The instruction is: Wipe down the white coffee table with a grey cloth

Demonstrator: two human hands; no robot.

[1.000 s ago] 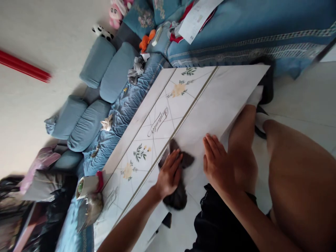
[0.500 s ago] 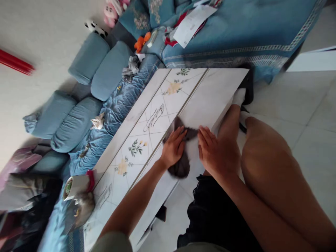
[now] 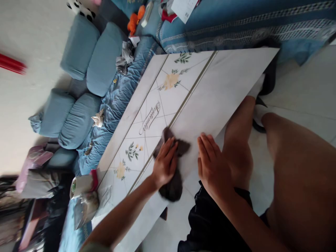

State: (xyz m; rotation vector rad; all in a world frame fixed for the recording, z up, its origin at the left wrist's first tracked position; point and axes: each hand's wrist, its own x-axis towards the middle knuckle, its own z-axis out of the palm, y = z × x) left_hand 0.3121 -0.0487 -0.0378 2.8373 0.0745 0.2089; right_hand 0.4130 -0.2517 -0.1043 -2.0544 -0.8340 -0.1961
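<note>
A crumpled dark brown cloth (image 3: 172, 187) lies on the white tabletop (image 3: 210, 94), and part of it hangs at the near edge. My left hand (image 3: 166, 164) presses down on the cloth, with fingers bent over it. To the right, my right hand (image 3: 211, 157) rests at the table's near edge, its fingers stretched out together and nothing in it. A short gap separates the right fingertips from the cloth's right corner. The tabletop carries a printed band with yellow flowers, green leaves and the word "September".
Beyond the table stands a blue sofa (image 3: 115, 115) with cushions and grey clothing (image 3: 124, 57). At the table's far left are a white plant pot (image 3: 80, 185) and a plastic bag (image 3: 86, 208). My bent legs (image 3: 237, 136) are close against the near side.
My left hand has moved left and toward me along the table with the cloth. The cloth's right corner has come away from my right hand, which stays by the edge. The view has shifted.
</note>
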